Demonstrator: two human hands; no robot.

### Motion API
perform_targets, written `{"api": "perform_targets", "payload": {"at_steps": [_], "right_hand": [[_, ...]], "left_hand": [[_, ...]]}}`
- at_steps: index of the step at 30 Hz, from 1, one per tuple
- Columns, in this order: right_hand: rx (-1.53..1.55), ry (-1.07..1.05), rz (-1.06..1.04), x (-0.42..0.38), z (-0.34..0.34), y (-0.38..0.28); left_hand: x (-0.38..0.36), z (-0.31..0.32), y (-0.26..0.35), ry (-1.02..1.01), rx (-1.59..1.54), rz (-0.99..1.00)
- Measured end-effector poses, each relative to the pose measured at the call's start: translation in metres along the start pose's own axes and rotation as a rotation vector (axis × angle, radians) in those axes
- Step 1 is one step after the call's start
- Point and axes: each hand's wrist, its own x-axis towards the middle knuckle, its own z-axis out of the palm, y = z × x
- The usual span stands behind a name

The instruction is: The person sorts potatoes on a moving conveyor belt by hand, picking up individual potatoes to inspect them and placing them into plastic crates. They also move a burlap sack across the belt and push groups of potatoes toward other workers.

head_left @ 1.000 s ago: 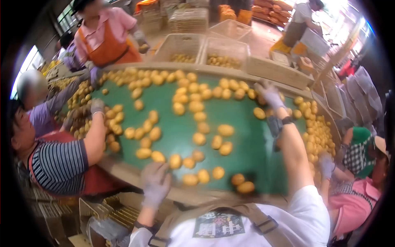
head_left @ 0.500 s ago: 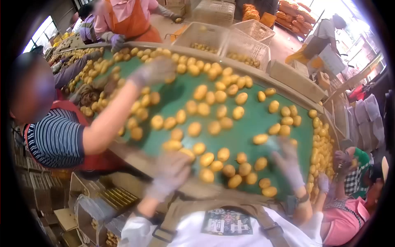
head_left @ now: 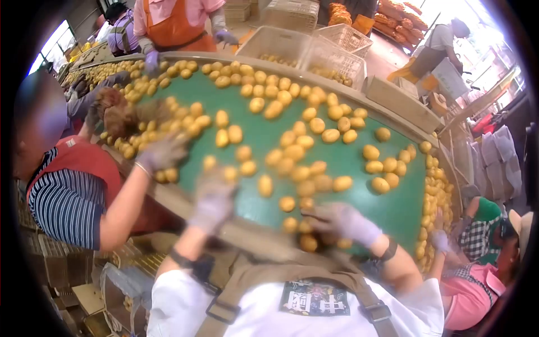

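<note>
Many yellow-brown potatoes (head_left: 265,185) lie spread over a green sorting surface (head_left: 365,216). My left hand (head_left: 213,197), in a pale glove, is over the near edge at left of centre, blurred, with potatoes close beyond its fingers; whether it holds one is unclear. My right hand (head_left: 343,222), gloved too, reaches leftward low over the surface. Its fingertips are at a group of potatoes near the front edge and partly hide them. What lies under its fingers cannot be made out.
A co-worker's gloved hand (head_left: 164,151) reaches in from the left. Another person in an orange apron (head_left: 177,25) stands across the surface. White crates (head_left: 273,45) stand beyond the far rim. Potatoes pile up along the right side (head_left: 435,196), beside other workers.
My right hand has moved left and nearer the front edge. My left hand has shifted left and slightly forward. Potatoes have changed places, and the left co-worker's arm has drawn back.
</note>
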Motion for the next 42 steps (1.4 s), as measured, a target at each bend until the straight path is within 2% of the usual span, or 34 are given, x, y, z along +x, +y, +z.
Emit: {"api": "perform_targets", "payload": {"at_steps": [1,2,3,5,7,8,11,12,14,15,17,20,21,24,26,28,29,30,32,33,35,38,40,41,42], "right_hand": [[-0.167,0.179,-0.101,0.016,-0.016,0.015],[-0.347,0.377,-0.17,0.032,-0.031,0.03],[-0.562,0.641,-0.311,0.054,-0.054,0.059],[-0.671,0.68,0.062,0.114,-0.071,0.144],[-0.619,0.679,0.151,0.149,-0.098,0.171],[-0.457,0.572,0.214,0.157,-0.114,0.163],[-0.442,0.279,0.34,0.18,-0.115,0.165],[-0.39,0.291,0.369,0.172,-0.115,0.133],[-0.076,0.41,0.343,0.15,-0.108,0.115],[-0.021,0.385,0.35,0.146,-0.105,0.12],[0.078,0.466,0.364,0.148,-0.097,0.162],[0.116,0.702,0.353,0.165,-0.118,0.153],[0.108,0.702,0.351,0.174,-0.129,0.148],[-0.237,0.531,0.297,0.198,-0.129,0.14],[-0.219,0.441,0.308,0.201,-0.124,0.133],[0.148,0.431,0.387,0.177,-0.122,0.103],[0.172,0.339,0.33,0.158,-0.123,0.094],[0.097,0.297,0.365,0.143,-0.109,0.101],[-0.018,0.315,0.29,0.103,-0.07,0.114],[-0.079,0.175,0.28,0.095,-0.055,0.123],[-0.093,0.24,0.304,0.057,-0.045,0.104],[0.03,0.725,0.193,-0.008,-0.047,0.078],[0.029,1.105,0.134,-0.062,-0.082,0.049],[0.019,1.285,0.094,-0.091,-0.1,0.035],[-0.131,1.472,0.052,-0.123,-0.117,0.026]], "left_hand": [[-0.004,-0.02,-0.011,0.117,0.137,-0.12],[-0.018,-0.041,-0.022,0.103,0.344,-0.192],[-0.026,-0.067,-0.024,0.095,0.366,-0.246],[-0.039,-0.053,-0.009,0.128,0.187,-0.232],[-0.045,-0.04,0.02,0.09,-0.003,-0.283],[-0.047,-0.038,0.026,0.103,0.014,-0.304],[-0.044,-0.033,0.028,0.179,0.009,-0.361],[-0.041,-0.033,0.027,0.182,0.001,-0.354],[-0.037,-0.035,0.027,0.186,-0.016,-0.342],[-0.035,-0.035,0.028,0.189,0.011,-0.333],[-0.032,-0.037,0.028,0.183,0.067,-0.306],[-0.032,-0.037,0.029,0.175,0.088,-0.299],[-0.033,-0.037,0.029,0.172,0.088,-0.3],[-0.035,-0.032,0.028,0.185,0.098,-0.301],[-0.035,-0.031,0.028,0.195,0.112,-0.291],[-0.036,-0.036,0.027,0.184,0.085,-0.307],[-0.034,-0.036,0.029,0.174,0.064,-0.304],[-0.034,-0.038,0.032,0.169,0.067,-0.329],[-0.036,-0.044,0.037,0.159,0.056,-0.348],[-0.04,-0.04,0.034,0.172,0.072,-0.321],[-0.043,-0.032,0.037,0.102,0.095,-0.327],[-0.05,-0.015,0.025,0.06,0.121,-0.28],[-0.05,-0.008,0.028,0.076,0.092,-0.278],[-0.046,-0.008,0.027,0.026,0.051,-0.29],[-0.042,-0.008,0.028,-0.02,0.02,-0.306]]}}
